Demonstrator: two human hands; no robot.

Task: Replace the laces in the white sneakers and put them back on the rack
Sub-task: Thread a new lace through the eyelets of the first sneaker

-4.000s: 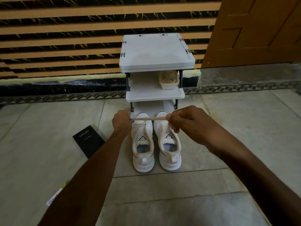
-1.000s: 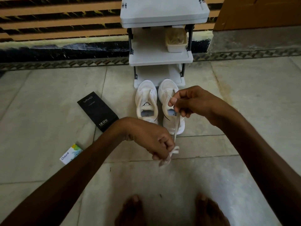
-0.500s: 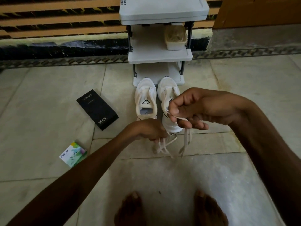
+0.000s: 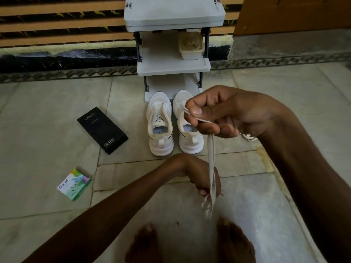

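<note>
Pinches a flat off-white lace in the curled fingers of the right hand, grips it lower down in the closed left hand. Faces two smooth white sneakers side by side on the stone floor, toes at the plastic rack's front edge. Tangled pale cord in a rectangular tub, middle shelf's right rear corner.

Both hands up front, one high, one low.
The right hand is raised, thumb and forefinger pinching a lace, the other fingers curled beneath. The left hand sits lower, wrist bent down, fingers closed round the same lace. Both forearms reach forward.
</note>
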